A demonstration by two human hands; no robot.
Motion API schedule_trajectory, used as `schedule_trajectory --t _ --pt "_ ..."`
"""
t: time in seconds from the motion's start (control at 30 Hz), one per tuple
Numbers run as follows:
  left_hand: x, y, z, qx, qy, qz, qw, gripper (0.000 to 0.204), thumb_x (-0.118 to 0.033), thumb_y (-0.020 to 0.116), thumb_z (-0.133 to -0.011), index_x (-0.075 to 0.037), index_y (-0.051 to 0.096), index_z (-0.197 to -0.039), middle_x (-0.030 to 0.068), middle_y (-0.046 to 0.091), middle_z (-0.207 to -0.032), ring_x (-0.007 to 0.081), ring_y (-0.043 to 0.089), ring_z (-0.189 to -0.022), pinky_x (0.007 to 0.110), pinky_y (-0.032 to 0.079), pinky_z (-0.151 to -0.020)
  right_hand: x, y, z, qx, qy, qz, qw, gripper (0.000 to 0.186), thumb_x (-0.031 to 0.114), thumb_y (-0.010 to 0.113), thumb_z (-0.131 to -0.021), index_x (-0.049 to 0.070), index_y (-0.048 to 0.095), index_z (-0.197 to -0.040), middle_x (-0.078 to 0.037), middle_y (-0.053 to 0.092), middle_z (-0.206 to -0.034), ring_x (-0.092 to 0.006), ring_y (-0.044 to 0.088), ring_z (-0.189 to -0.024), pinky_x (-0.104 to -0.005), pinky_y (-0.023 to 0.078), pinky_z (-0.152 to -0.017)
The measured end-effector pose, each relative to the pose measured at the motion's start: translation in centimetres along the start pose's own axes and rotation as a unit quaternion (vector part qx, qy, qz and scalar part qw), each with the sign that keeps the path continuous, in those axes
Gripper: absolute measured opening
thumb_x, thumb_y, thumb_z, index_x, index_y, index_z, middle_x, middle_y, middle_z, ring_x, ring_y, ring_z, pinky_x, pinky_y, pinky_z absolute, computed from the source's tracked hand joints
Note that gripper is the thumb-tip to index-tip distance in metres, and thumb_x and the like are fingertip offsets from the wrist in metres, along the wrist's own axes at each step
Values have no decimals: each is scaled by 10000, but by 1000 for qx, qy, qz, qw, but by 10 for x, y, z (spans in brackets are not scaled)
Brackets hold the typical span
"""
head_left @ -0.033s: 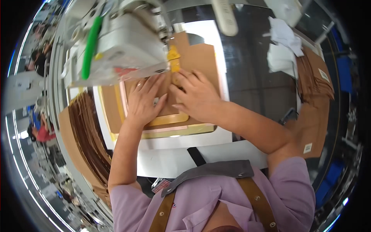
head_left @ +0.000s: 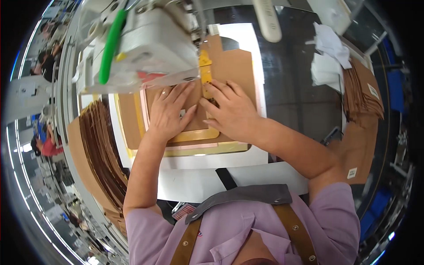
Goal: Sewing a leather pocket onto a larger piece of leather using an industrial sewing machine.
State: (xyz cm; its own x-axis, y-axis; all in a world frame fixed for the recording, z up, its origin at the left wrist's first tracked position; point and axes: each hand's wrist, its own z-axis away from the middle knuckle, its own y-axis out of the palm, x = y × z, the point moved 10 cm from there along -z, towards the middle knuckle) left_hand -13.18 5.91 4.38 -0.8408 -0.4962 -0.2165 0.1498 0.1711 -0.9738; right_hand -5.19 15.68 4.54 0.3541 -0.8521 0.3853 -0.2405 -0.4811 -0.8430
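Note:
My left hand [head_left: 165, 112] lies flat with its fingers spread on a brown cloth panel [head_left: 238, 66], their tips close to the white sewing machine head [head_left: 154, 51]. Beside the left thumb a small pale patch [head_left: 182, 114] shows. My right hand [head_left: 236, 108] rests on the panel too, fingers apart and bent, the tips touching a yellow strip [head_left: 206, 62] that runs up beside the machine. Neither hand has anything in its grasp. Below the palms lies the rounded corner of a yellow template frame [head_left: 192, 136]. The machine hides the panel's far left part.
A green handle [head_left: 112, 48] juts from the machine. Brown cloth pieces [head_left: 95, 145] are stacked at the left, and more brown pieces [head_left: 362, 90] hang at the right beside crumpled white cloth [head_left: 329, 46]. A dark glossy tabletop [head_left: 291, 106] spreads to the right; people sit far left.
The whole scene has shifted slightly to the right in the picture. Both hands keep about the same place on the cloth panel.

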Motion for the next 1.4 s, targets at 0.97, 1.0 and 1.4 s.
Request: schedule_trajectory --t 0.97,1.0,1.4 --pt "8 9 4 -78 5 123 989 565 -298 701 -870 -88 594 -1384 84 605 -1452 321 590 -1260 448 396 -1082 24 -8 4 69 -138 -70 985 367 272 796 -797 91 669 -1090 -74 627 -1206 -272 583 -1202 -491 424 -1107" --pt "6 10 2 -55 0 109 993 565 -299 702 -871 -88 594 -1384 82 604 -1455 320 587 -1262 447 405 -1071 15 -12 -1 59 -119 -59 989 380 262 798 -799 88 663 -1109 -78 626 -1208 -279 586 -1184 -478 428 -1084" --pt "4 16 6 -70 3 112 991 530 -286 691 -891 -96 608 -1379 80 567 -1483 310 557 -1312 500 380 -1175 -67 -29 -43 -80 0 49 996 291 213 780 -866 59 685 -1094 -88 645 -1017 -280 616 -983 -417 459 -837"
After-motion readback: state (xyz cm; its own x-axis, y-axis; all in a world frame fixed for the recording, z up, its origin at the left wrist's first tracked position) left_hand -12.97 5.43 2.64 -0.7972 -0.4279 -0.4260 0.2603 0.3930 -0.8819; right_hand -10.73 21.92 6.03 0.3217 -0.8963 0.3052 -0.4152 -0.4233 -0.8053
